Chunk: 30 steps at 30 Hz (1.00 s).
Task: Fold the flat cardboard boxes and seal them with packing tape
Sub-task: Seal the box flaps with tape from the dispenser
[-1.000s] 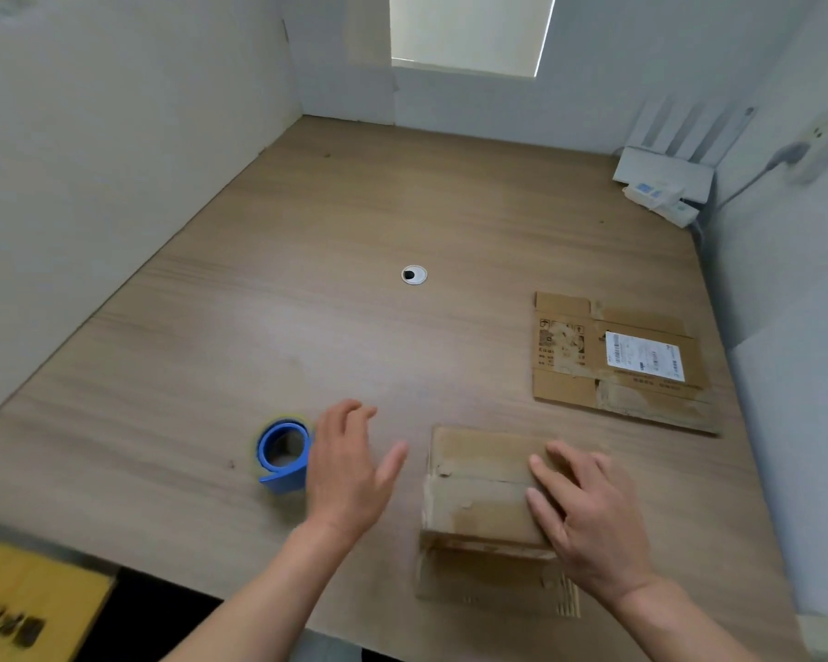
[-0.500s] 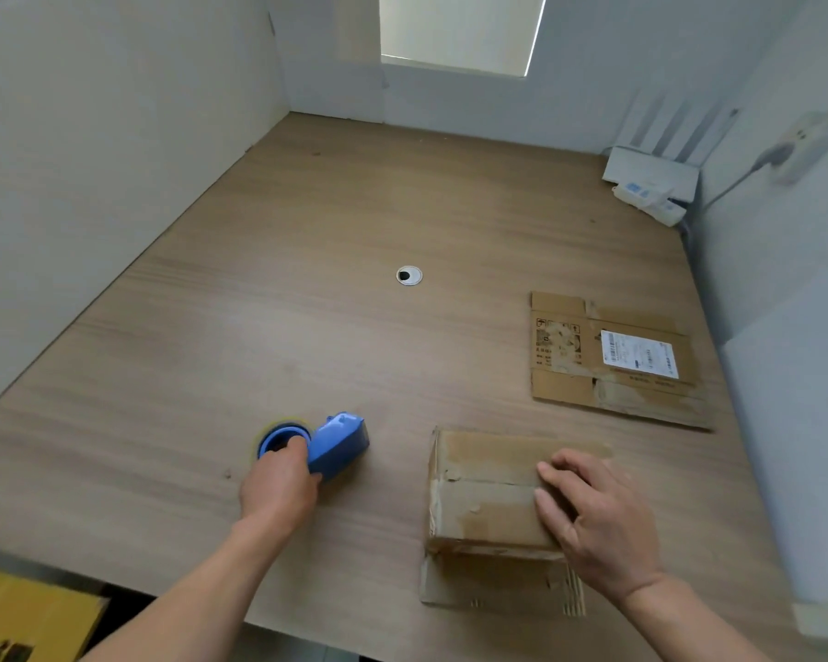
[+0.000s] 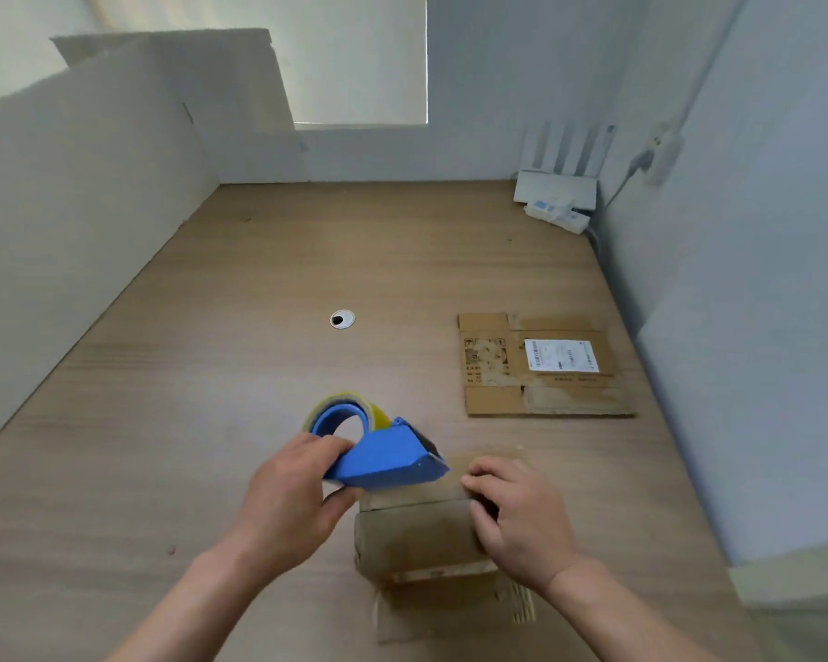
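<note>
Wooden table [image 3: 259,375]: folded box [image 3: 417,537], flat cardboard [image 3: 546,398].

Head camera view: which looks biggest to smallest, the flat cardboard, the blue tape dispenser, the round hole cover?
1. Flat cardboard.
2. Blue tape dispenser, close behind; it is nearer the camera, so unsure.
3. Round hole cover, clearly smallest.

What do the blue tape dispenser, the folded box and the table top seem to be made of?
Tape dispenser: probably moulded plastic; even matte blue, sharp edges.
Folded box: corrugated cardboard, dull brown and scuffed; a fluted edge shows on its near flap.
Table top: matte surface with a wood-grain pattern; whether it is solid wood or laminate cannot be told.
</note>
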### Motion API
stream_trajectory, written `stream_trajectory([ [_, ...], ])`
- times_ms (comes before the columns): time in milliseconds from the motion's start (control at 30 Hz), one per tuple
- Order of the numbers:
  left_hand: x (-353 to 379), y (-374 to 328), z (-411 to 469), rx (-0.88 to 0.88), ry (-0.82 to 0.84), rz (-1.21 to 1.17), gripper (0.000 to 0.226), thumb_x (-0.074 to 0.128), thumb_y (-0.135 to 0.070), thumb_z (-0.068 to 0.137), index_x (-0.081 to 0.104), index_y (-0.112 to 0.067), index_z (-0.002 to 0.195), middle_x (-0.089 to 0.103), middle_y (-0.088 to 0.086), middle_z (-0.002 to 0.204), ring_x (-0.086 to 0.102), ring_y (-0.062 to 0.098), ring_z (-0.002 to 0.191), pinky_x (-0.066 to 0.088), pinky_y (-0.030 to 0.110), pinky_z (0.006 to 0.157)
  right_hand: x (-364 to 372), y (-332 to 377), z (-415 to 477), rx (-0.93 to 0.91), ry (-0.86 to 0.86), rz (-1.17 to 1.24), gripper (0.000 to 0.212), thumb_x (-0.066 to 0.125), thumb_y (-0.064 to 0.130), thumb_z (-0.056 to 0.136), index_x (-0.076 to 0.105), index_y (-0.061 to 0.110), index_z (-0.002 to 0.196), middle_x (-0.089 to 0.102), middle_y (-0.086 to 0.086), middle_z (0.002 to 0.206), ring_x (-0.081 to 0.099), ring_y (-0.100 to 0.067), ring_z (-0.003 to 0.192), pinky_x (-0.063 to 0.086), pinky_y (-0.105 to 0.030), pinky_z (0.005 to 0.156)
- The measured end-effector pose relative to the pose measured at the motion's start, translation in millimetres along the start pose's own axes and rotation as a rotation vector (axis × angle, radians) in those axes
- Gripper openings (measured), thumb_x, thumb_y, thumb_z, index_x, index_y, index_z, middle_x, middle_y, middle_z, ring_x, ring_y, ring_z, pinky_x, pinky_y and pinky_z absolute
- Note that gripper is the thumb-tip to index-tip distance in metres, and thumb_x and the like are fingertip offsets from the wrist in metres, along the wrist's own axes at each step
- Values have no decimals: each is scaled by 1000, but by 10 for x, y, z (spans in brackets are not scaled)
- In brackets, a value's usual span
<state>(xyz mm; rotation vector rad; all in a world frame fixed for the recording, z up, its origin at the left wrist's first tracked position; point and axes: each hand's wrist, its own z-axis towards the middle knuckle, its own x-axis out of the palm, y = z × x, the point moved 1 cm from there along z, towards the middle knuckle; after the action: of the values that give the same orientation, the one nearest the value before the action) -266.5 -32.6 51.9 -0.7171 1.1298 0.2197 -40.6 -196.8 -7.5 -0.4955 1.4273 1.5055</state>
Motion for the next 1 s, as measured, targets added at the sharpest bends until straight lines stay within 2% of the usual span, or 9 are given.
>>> stream_trajectory([
  [100, 117, -97, 26, -19, 150, -9, 32, 72, -39, 66, 64, -30, 96, 54, -20, 83, 52, 8, 77, 42, 24, 61, -51, -59, 17, 51, 68, 47, 21, 64, 33, 77, 76, 27, 93, 69, 16, 105, 63, -8, 93, 52, -24, 80],
  [167, 161, -119, 48, -56, 241, 34, 31, 67, -44, 69, 64, -29, 96, 54, -16, 84, 51, 10, 79, 44, 29, 65, -109, -84, 44, 104, 140, 80, 38, 61, 38, 76, 75, 26, 109, 69, 13, 117, 63, -7, 106, 51, -23, 93],
  [233, 165, -133, 92, -86, 291, 54, 27, 70, -41, 76, 62, -28, 99, 52, -16, 84, 47, 9, 79, 41, 27, 67, -187, -100, 81, 151, 233, 101, 51, 63, 34, 76, 67, 26, 126, 63, 13, 128, 57, -6, 115, 43, -19, 101],
  [333, 143, -120, 132, -118, 320, 48, 28, 73, -38, 77, 61, -27, 100, 51, -15, 86, 46, 8, 77, 41, 28, 67, -251, -87, 149, 181, 293, 161, 58, 67, 25, 79, 57, 31, 135, 60, 16, 127, 55, -2, 108, 45, -18, 96],
  [433, 131, -120, 138, -123, 340, 61, 28, 72, -38, 77, 61, -26, 100, 51, -15, 86, 45, 8, 77, 44, 31, 70, -265, -67, 207, 225, 291, 235, 55, 67, 31, 85, 53, 39, 137, 61, 22, 118, 57, 0, 98, 46, -19, 88],
  [667, 112, -193, 166, -98, 378, 84, 37, 63, -43, 70, 64, -29, 104, 49, -15, 87, 49, 12, 82, 45, 32, 72, -249, -21, 270, 270, 280, 210, 41, 68, 49, 88, 63, 43, 128, 61, 25, 106, 56, 4, 89, 49, -26, 89],
  [733, 104, -219, 191, -76, 401, 96, 39, 60, -44, 67, 64, -30, 104, 53, -12, 91, 54, 15, 89, 47, 33, 74, -232, -3, 291, 263, 279, 194, 31, 68, 49, 88, 70, 41, 118, 65, 24, 107, 58, 5, 87, 50, -28, 87],
  [833, 114, -233, 239, -37, 417, 111, 35, 60, -42, 67, 62, -30, 100, 54, -13, 90, 54, 14, 90, 48, 33, 72, -219, 8, 297, 252, 262, 172, 18, 66, 44, 91, 77, 34, 101, 68, 20, 110, 59, 0, 97, 49, -31, 88],
  [1000, 62, -194, 308, 15, 440, 158, 32, 61, -46, 67, 61, -29, 94, 57, -11, 88, 55, 15, 84, 48, 33, 68, -200, -25, 263, 250, 211, 214, 24, 60, 44, 89, 75, 28, 79, 72, 18, 103, 62, -1, 99, 50, -30, 86],
])
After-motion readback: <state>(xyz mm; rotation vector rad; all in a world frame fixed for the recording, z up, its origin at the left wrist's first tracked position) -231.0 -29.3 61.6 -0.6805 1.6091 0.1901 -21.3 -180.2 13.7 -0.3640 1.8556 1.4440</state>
